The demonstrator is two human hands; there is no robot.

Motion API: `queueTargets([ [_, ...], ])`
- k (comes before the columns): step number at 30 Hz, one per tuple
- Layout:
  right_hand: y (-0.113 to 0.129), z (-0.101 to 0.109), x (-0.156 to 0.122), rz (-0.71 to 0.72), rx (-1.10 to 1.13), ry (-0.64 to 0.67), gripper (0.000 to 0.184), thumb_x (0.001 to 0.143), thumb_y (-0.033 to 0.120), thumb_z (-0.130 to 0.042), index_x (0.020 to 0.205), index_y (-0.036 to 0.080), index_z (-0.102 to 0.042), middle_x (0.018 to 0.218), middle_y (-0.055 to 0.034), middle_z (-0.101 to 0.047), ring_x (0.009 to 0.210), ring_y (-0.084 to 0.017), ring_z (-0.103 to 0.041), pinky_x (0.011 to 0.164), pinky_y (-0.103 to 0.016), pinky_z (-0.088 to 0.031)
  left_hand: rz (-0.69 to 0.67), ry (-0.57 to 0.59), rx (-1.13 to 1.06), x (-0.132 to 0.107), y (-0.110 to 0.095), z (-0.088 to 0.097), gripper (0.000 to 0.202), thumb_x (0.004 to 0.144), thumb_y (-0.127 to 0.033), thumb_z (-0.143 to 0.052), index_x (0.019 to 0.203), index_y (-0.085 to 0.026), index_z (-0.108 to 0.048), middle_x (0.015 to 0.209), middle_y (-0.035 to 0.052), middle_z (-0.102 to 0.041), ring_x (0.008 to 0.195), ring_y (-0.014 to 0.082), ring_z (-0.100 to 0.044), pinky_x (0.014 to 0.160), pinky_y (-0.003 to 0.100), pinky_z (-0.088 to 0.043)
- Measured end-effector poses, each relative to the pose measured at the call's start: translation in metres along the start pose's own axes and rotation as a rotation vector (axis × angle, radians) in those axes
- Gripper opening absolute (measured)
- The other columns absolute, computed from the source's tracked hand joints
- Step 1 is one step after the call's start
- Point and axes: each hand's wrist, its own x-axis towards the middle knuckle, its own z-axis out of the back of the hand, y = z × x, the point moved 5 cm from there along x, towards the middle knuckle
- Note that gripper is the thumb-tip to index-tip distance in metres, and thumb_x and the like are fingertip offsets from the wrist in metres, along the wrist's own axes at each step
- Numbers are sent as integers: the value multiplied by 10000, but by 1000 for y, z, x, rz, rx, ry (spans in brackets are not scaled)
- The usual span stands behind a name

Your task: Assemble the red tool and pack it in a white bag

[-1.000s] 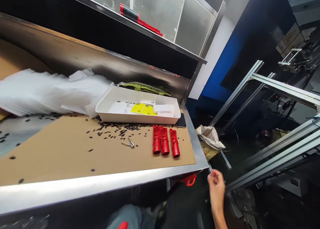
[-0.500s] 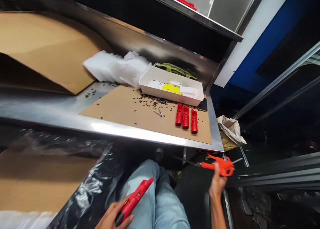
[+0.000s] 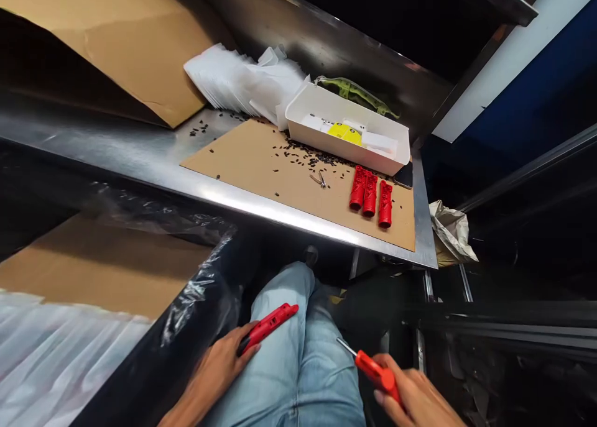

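My left hand (image 3: pixel 209 371) rests on my jeans-covered thigh (image 3: pixel 289 365), shut on a long red plastic part (image 3: pixel 268 327). My right hand (image 3: pixel 413 393) grips an orange-red screwdriver (image 3: pixel 375 370), its thin metal shaft pointing up and left. Both hands are below the front edge of a stainless steel workbench (image 3: pixel 140 160). On a cardboard sheet (image 3: pixel 261 172) on the bench lie several red plastic parts (image 3: pixel 370 194), with scattered black screws (image 3: pixel 303 156) and a small metal tool (image 3: pixel 319 179) nearby.
A white tray (image 3: pixel 347 135) holding yellow labels and white pieces stands at the back of the bench. Behind it are white plastic sheets (image 3: pixel 242 79) and a green part (image 3: pixel 357 94). A paper bag (image 3: pixel 452 234) sits beyond the right edge.
My view has tilted further down. My right hand has dropped from beside the bench edge to near my thigh with the screwdriver. My left hand has shifted up my thigh, still holding the red part.
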Motion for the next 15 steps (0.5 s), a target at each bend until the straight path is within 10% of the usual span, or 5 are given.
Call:
queueTargets([
  [11,28,-63,35,245,-373,378,316,875,258,-585,1189,229,-613,813,-64,-748,725,-278,-734,644,-313,-533,-8,-187,18,-19,-2,-10,373,975,-351,-390,1259,-216,-591,1269,104,-643,999,228,-670,872,393,-532],
  [15,30,-68,41,220,-356,272,331,914,300,-523,1231,224,-577,826,-74,-736,742,-287,-724,667,-343,-531,-17,-220,24,-20,-3,-12,390,968,-351,-383,1224,-169,-615,1246,137,-646,1014,251,-662,890,396,-525],
])
